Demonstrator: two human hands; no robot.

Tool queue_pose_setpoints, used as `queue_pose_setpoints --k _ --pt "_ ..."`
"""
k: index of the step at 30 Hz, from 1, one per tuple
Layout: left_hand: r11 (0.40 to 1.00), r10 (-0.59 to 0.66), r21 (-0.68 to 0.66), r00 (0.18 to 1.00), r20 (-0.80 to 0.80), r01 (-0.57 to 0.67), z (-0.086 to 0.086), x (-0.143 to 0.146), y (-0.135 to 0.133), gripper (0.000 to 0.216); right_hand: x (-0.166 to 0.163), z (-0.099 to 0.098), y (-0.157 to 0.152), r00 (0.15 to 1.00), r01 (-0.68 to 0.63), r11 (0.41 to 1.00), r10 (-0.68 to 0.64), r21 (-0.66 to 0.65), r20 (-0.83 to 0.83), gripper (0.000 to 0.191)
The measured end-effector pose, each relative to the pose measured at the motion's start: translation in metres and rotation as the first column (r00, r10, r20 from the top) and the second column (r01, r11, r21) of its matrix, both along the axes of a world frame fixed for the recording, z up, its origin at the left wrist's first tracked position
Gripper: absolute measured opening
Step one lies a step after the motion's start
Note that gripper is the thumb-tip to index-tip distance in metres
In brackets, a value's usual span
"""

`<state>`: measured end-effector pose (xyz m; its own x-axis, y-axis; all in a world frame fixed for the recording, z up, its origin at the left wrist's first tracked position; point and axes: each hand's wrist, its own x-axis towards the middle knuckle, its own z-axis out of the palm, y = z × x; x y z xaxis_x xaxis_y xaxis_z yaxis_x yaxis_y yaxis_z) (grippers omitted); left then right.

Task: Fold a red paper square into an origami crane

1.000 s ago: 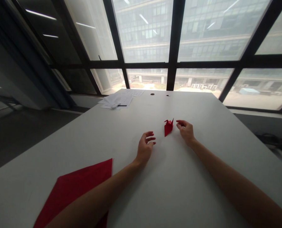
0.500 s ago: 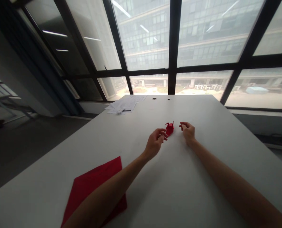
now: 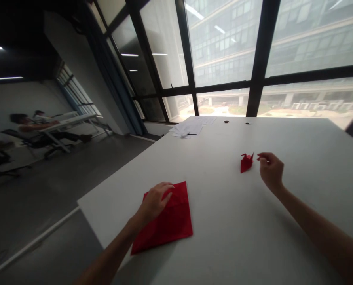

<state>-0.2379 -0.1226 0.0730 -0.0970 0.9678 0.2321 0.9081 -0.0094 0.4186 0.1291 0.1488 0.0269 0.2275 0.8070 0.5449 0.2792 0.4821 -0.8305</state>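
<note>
A small red folded paper crane (image 3: pixel 246 162) stands on the white table (image 3: pixel 224 221). My right hand (image 3: pixel 270 169) rests just right of it, fingers curled loosely together and holding nothing I can see. A flat stack of red paper squares (image 3: pixel 172 221) lies near the table's left edge. My left hand (image 3: pixel 155 202) lies on its upper left part with the fingers stretched out flat.
White sheets with a black pen (image 3: pixel 190 128) lie at the table's far left corner. Two round cable holes (image 3: pixel 226 121) sit near the far edge, before large windows. At the far left another person (image 3: pixel 28 128) sits at a desk. The table's left edge drops to dark floor.
My left hand has left the crane and swung back left onto the red paper stack. The view has turned left. My right hand stays beside the crane.
</note>
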Motion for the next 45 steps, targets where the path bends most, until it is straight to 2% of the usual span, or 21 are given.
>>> queue_pose_setpoints --k 2,4,6,7,9,11,13,15,18,22,25,27,29,31,34,35,37,39,41,43,45 --pt "0.995 0.061 -0.068 0.994 -0.085 -0.067 -0.011 -0.007 -0.023 0.040 -0.025 0.012 -0.029 0.981 -0.181 0.983 0.180 0.008 0.079 0.022" --pt "0.988 0.078 -0.124 0.991 -0.110 -0.091 -0.021 -0.004 -0.035 0.048 -0.055 0.018 -0.067 0.894 -0.409 0.912 0.405 -0.019 0.191 0.021" --pt "0.987 0.050 -0.147 0.995 -0.089 -0.063 -0.029 0.005 -0.036 0.052 -0.085 0.020 -0.108 0.696 -0.635 0.767 0.618 -0.088 0.365 0.022" --pt "0.990 0.021 -0.141 0.997 -0.070 -0.031 -0.032 0.010 -0.035 0.053 -0.099 0.020 -0.128 0.590 -0.704 0.700 0.668 -0.116 0.453 0.025" --pt "0.996 -0.010 -0.086 1.000 -0.021 0.009 -0.036 0.020 -0.029 0.052 -0.122 0.018 -0.159 0.410 -0.769 0.608 0.706 -0.198 0.577 0.038" --pt "1.000 0.008 0.004 1.000 0.028 -0.008 -0.040 0.025 -0.023 0.049 -0.138 0.016 -0.177 0.265 -0.783 0.551 0.715 -0.289 0.647 0.059" --pt "0.994 0.054 0.091 0.994 0.095 -0.063 -0.044 0.023 -0.020 0.046 -0.145 0.012 -0.182 0.130 -0.772 0.503 0.724 -0.389 0.678 0.077" --pt "0.982 0.098 0.140 0.978 0.185 -0.125 -0.048 0.017 -0.019 0.047 -0.142 0.008 -0.178 0.051 -0.752 0.475 0.732 -0.456 0.679 0.084" --pt "0.969 0.143 0.143 0.931 0.336 -0.201 -0.051 0.006 -0.020 0.048 -0.124 0.001 -0.169 0.040 -0.735 0.484 0.731 -0.476 0.681 0.080" --pt "0.957 0.158 0.131 0.844 0.513 -0.259 -0.046 0.003 -0.017 0.049 -0.098 -0.004 -0.169 0.088 -0.704 0.545 0.704 -0.456 0.705 0.071" --pt "0.949 0.164 0.130 0.803 0.573 -0.286 -0.042 0.007 -0.013 0.049 -0.098 -0.001 -0.181 0.165 -0.680 0.607 0.674 -0.411 0.720 0.061" --pt "0.950 0.147 0.133 0.781 0.607 -0.283 -0.041 0.009 -0.010 0.048 -0.108 0.003 -0.190 0.175 -0.694 0.604 0.668 -0.390 0.723 0.058" --pt "0.948 0.108 0.144 0.716 0.689 -0.282 -0.043 0.008 -0.007 0.047 -0.118 0.004 -0.197 0.157 -0.704 0.589 0.674 -0.397 0.722 0.064" --pt "0.935 0.068 0.164 0.612 0.788 -0.314 -0.047 0.003 -0.004 0.046 -0.122 0.003 -0.200 0.145 -0.694 0.590 0.676 -0.412 0.722 0.068" --pt "0.911 0.063 0.167 0.527 0.848 -0.378 -0.051 -0.007 -0.004 0.046 -0.110 -0.002 -0.196 0.159 -0.666 0.614 0.672 -0.424 0.723 0.067" --pt "0.911 0.075 0.160 0.535 0.841 -0.380 -0.051 -0.009 -0.006 0.046 -0.100 -0.003 -0.193 0.158 -0.659 0.618 0.672 -0.430 0.723 0.067" --pt "0.920 0.123 0.138 0.605 0.787 -0.367 -0.050 -0.013 -0.008 0.046 -0.072 -0.004 -0.184 0.133 -0.654 0.608 0.679 -0.450 0.722 0.068" --pt "0.932 0.182 0.118 0.726 0.664 -0.342 -0.049 -0.015 -0.010 0.046 -0.037 -0.002 -0.174 0.099 -0.657 0.584 0.694 -0.477 0.714 0.069" --pt "0.953 0.209 0.094 0.850 0.483 -0.288 -0.048 -0.017 -0.009 0.043 0.002 0.001 -0.165 0.101 -0.645 0.585 0.703 -0.492 0.704 0.069" --pt "0.978 0.176 0.054 0.940 0.292 -0.200 -0.043 -0.017 -0.002 0.040 0.039 0.003 -0.159 0.128 -0.616 0.612 0.699 -0.496 0.704 0.069" --pt "0.987 0.146 0.049 0.977 0.153 -0.155 -0.034 -0.009 0.012 0.041 0.068 0.004 -0.155 0.164 -0.573 0.655 0.681 -0.493 0.714 0.069"
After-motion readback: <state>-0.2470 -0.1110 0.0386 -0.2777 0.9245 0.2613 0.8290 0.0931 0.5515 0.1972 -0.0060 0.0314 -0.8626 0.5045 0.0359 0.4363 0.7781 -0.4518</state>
